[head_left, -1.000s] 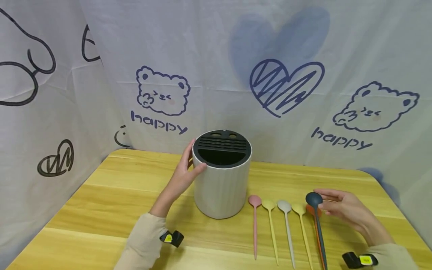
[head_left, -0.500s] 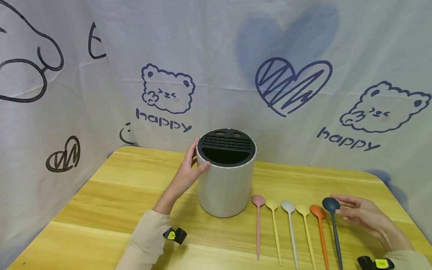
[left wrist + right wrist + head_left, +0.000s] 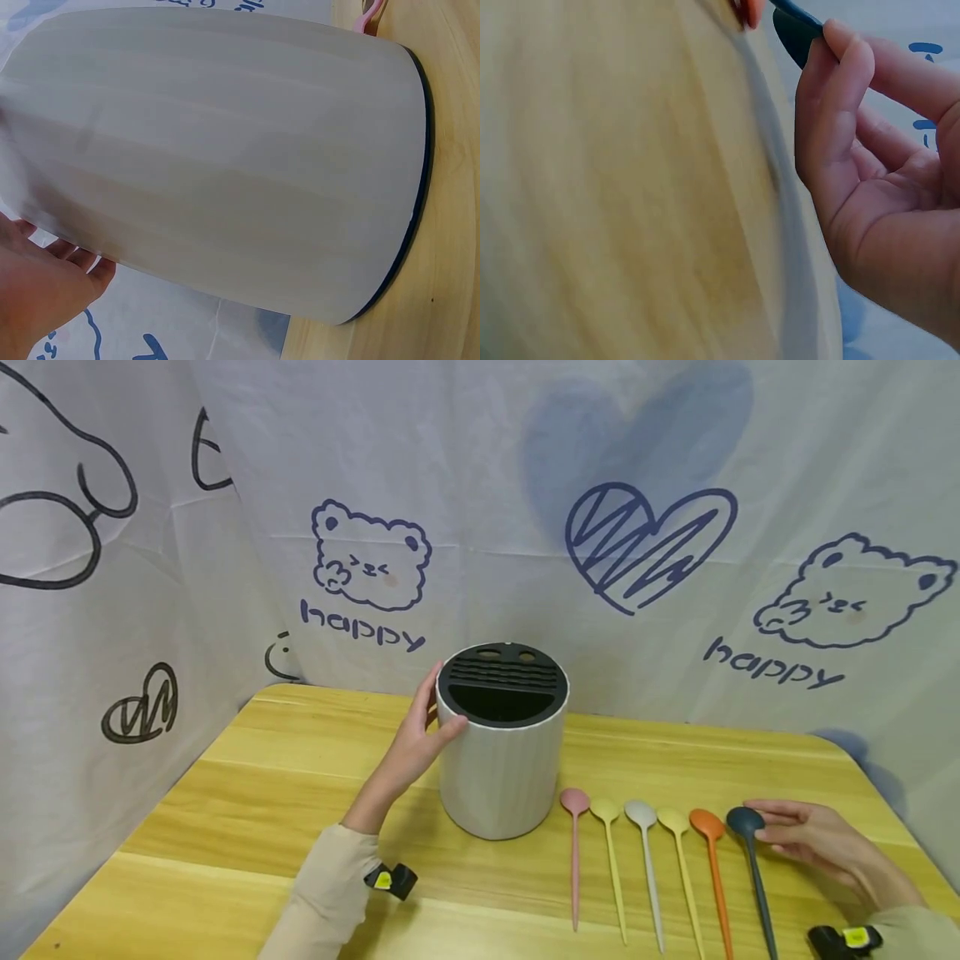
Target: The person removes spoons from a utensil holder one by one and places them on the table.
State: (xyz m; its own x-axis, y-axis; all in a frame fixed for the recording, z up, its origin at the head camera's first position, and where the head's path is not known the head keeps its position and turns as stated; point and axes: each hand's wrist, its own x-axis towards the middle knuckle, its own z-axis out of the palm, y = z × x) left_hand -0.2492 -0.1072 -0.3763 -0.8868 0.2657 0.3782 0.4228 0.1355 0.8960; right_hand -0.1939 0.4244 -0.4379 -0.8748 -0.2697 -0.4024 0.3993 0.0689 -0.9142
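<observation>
A pale, round utensil holder (image 3: 501,781) with a black slotted lid (image 3: 504,675) stands upright on the table. My left hand (image 3: 414,745) holds its left side near the top, thumb over the front rim and fingers behind. In the left wrist view the holder's wall (image 3: 225,165) fills most of the frame. At the right end of a row of spoons, my right hand (image 3: 817,839) pinches a dark blue spoon (image 3: 745,822) by its bowl between thumb and fingers. Beside it lies an orange spoon (image 3: 707,823). The right wrist view shows only part of the blue bowl (image 3: 793,39).
Left of the orange spoon lie a yellow spoon (image 3: 672,819), a grey spoon (image 3: 641,813), a second yellow spoon (image 3: 605,810) and a pink spoon (image 3: 575,801), handles toward me. A printed cloth (image 3: 495,593) hangs behind the wooden table (image 3: 247,793).
My right hand has carried the dark blue spoon rightward, from over the orange spoon to beside it, and lowered it. My left hand keeps its hold on the holder.
</observation>
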